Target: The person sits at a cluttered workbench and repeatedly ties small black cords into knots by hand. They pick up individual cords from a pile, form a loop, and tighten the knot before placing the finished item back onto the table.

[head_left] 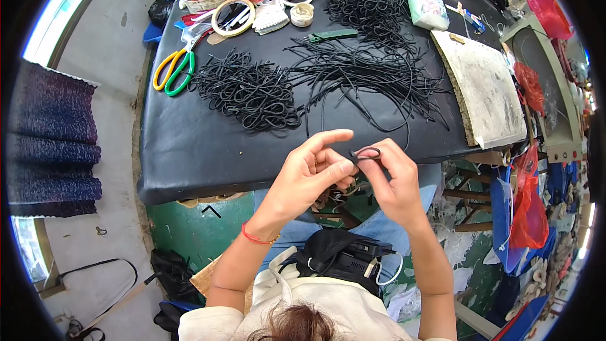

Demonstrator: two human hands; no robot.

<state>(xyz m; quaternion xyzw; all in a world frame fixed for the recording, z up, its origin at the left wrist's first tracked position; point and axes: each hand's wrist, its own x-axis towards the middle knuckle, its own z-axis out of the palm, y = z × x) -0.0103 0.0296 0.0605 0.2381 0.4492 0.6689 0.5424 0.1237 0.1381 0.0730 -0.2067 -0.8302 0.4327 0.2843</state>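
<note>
A short black elastic cord [370, 149], bent into a small loop, is held just off the table's front edge. My right hand [398, 183] pinches the loop between thumb and fingers. At the loop's thick, knot-like end, my left hand [306, 173] closes its thumb against curled fingers, while its index finger stretches out above. The exact grip there is partly hidden by the thumb. Beyond my hands lie a bundle of long straight black cords [372, 76], a pile of looped black cords [246, 91] to the left, and another tangled cord heap [366, 3] farther back.
The black-covered table [189, 158] holds scissors [174, 71] with yellow and green handles, a green strip-shaped tool [333, 35], tape rolls [233, 17], a small tub [302, 15] and a tissue pack [427, 3]. A worn board [483, 88] lies at the right edge.
</note>
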